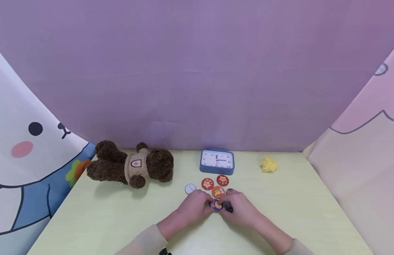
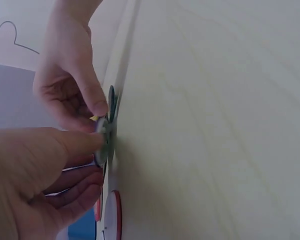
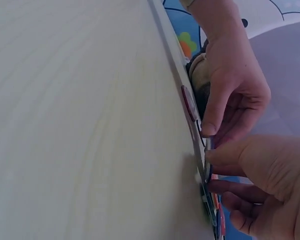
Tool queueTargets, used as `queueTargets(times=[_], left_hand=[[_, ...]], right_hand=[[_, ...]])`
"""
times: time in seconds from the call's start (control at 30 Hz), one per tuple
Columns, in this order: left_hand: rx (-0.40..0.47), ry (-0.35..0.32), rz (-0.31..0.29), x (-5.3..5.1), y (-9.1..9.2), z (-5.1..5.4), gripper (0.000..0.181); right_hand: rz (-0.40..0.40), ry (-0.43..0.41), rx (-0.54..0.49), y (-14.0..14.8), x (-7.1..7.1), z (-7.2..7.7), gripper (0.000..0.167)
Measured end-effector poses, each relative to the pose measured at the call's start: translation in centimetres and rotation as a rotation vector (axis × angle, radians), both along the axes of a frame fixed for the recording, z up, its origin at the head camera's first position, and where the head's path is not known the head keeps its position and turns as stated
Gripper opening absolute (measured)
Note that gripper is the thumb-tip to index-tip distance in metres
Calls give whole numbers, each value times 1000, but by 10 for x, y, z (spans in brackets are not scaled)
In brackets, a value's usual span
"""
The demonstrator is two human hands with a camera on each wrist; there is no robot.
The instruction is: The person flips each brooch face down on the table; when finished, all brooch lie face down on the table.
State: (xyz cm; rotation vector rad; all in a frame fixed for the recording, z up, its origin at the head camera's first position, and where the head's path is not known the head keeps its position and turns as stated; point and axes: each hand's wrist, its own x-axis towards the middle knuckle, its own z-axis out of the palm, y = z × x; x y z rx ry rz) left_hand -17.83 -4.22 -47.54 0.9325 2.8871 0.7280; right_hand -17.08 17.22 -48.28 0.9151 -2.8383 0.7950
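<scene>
A small purple round badge [image 1: 216,205] is pinched between both hands just above the table. The left hand [image 1: 194,208] grips its left edge with thumb and fingers; the right hand [image 1: 239,209] grips its right edge. In the left wrist view the badge [image 2: 102,142] stands tilted, its pale back showing, with the left hand [image 2: 50,170] nearer and the right hand [image 2: 72,75] beyond. A dark round piece [image 1: 228,207] lies by the right fingers. In the right wrist view the right hand [image 3: 265,185] and left hand [image 3: 235,85] meet at the badge's edge.
Beyond the hands lie an orange badge [image 1: 218,192], two red badges [image 1: 207,183] and a white disc [image 1: 190,188]. A blue clock [image 1: 217,161] stands behind them. A brown plush bear [image 1: 136,164] lies at the left, and yellow yarn [image 1: 268,164] at the right.
</scene>
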Motion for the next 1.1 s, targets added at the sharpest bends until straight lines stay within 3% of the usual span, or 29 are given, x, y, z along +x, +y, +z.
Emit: queueTargets(times=[0.2,0.43,0.57,0.63,0.77,0.87,1.1], left_hand=[[112,9,61,-1,-2,1,10],[165,94,111,-2,-3,3,12],[182,119,100,-1,-5,7,8],[193,99,89,0,-6,8,8],[184,42,68,0,-9,8,27],[159,46,50,0,-11,9,40],[93,86,29,-1,-13,6,37]], right_hand=[[-55,-12,-77,-1,-2,3,13],[-134,-67,-136,-6,-2,13,13],[-161,-104,-189,-8,-1,18,13],[-165,-118,-205,-9,0,19,13],[-173,-148,-215,-11,0,20,13],[-174,-157,-219,-11,-1,19,14],[-72,-155,-216,-10,-3,14,28]])
